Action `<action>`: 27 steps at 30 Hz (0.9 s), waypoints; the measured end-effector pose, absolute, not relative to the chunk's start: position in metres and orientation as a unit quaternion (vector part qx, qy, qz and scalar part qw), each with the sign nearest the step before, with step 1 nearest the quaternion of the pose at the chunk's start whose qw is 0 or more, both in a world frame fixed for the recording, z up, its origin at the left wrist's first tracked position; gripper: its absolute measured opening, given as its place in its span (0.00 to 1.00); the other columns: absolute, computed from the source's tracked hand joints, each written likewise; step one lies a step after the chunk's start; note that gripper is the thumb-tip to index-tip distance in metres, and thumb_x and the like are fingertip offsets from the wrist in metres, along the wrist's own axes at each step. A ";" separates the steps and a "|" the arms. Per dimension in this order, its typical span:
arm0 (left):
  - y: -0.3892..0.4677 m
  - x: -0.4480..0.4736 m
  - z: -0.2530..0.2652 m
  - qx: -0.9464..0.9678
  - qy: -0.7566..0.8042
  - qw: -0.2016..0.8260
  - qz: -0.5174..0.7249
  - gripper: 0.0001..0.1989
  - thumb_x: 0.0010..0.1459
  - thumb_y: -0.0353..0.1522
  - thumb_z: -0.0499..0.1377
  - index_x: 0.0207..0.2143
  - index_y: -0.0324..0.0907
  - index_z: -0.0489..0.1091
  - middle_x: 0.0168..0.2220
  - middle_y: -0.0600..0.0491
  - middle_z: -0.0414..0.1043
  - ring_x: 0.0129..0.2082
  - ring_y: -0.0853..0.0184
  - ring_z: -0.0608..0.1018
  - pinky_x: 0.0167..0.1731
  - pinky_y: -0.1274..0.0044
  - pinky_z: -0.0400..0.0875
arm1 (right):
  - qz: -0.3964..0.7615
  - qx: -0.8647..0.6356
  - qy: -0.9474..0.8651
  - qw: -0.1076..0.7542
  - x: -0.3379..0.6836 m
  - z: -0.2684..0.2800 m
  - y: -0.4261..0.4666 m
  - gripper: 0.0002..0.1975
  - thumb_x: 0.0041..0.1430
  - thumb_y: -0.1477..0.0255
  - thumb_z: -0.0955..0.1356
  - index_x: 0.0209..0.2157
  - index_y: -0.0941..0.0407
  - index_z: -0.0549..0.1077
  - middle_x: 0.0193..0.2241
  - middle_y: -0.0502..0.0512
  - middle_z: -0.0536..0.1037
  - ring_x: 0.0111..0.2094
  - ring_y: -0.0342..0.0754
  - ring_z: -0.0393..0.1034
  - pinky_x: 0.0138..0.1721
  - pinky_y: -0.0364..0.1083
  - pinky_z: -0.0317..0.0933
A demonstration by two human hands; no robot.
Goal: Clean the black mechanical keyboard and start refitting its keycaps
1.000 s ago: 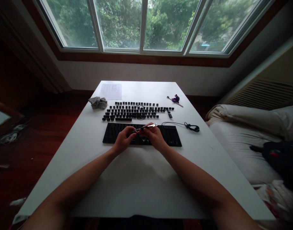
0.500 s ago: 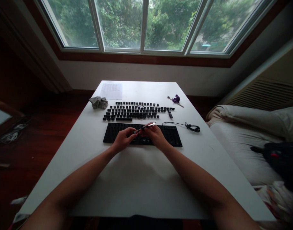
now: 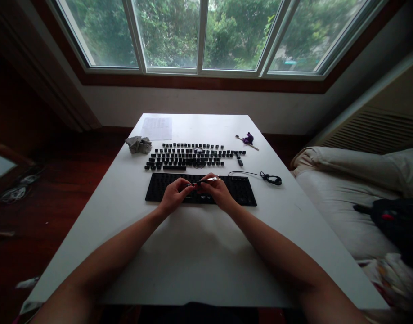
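Two hands are meeting over a black keyboard, the slim tool now lying flatter.
The right hand is pinching the slim tool, its shiny end pointing toward 3 o'clock and sitting lower than half a second ago; the left hand is bringing its fingertips to the 9 o'clock end, and whether they are gripping anything I cannot tell. The keyboard is lying beneath both, its bundled cable resting at 3 o'clock. Beyond, unmoved, black keycaps are filling 12 o'clock, a grey cloth lying at 10, a brush at 1, and a paper sheet at 11.
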State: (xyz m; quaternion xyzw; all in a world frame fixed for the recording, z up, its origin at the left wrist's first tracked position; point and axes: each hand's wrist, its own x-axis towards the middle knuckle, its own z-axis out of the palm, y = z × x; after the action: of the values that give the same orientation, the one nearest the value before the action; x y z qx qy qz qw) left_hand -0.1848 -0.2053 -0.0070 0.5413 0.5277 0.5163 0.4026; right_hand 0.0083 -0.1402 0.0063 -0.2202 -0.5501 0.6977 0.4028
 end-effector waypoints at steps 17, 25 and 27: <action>-0.210 -0.182 0.001 0.591 0.572 0.314 0.474 0.16 0.64 0.44 0.58 0.40 0.42 0.76 0.31 0.55 0.73 0.28 0.70 0.70 0.30 0.79 0.63 | 0.646 -0.258 -0.574 0.432 0.002 -0.001 -0.150 0.14 0.53 0.62 0.76 0.37 0.54 0.75 0.30 0.51 0.80 0.30 0.47 0.76 0.35 0.48 0.73; -0.207 -0.186 0.002 0.599 0.530 0.373 0.471 0.16 0.62 0.44 0.60 0.44 0.41 0.74 0.32 0.54 0.72 0.28 0.70 0.69 0.29 0.79 0.63 | 0.643 -0.284 -0.550 0.451 0.006 0.002 -0.141 0.14 0.53 0.60 0.76 0.35 0.55 0.75 0.25 0.49 0.78 0.26 0.45 0.72 0.30 0.45 0.68; -0.207 -0.185 0.002 0.594 0.515 0.382 0.485 0.17 0.61 0.43 0.61 0.46 0.41 0.73 0.37 0.52 0.74 0.31 0.69 0.71 0.32 0.78 0.65 | 0.641 -0.288 -0.550 0.451 0.007 0.003 -0.141 0.15 0.53 0.60 0.76 0.35 0.54 0.74 0.25 0.50 0.79 0.26 0.45 0.72 0.30 0.45 0.67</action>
State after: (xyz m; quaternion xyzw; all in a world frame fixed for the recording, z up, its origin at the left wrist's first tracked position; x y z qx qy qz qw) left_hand -0.1854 -0.2066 0.0018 0.5940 0.5153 0.4854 0.3821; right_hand 0.0071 -0.1406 0.0033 -0.2877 -0.5503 0.6412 0.4508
